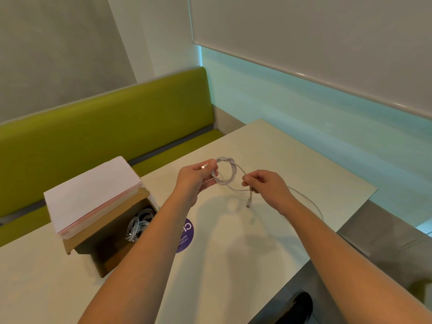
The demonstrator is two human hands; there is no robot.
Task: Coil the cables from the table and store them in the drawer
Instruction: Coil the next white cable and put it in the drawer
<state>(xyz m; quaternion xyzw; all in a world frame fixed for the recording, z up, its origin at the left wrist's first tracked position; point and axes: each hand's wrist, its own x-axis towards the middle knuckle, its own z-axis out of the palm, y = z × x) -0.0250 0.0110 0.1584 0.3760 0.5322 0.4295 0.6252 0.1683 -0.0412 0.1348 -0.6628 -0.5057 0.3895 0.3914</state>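
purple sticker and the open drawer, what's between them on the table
In the head view, the left forearm crosses over that stretch, covering part of the purple sticker. Beneath it only bare table shows beside the drawer.

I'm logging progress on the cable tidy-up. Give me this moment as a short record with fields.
left hand: left hand holds the coiled loops of the white cable
right hand: right hand pinches the loose strand beside the coil
cable tail: trails right along the table
drawer: drawer open, with coiled cables already inside
on the drawer box: stack of paper
table extras: purple sticker
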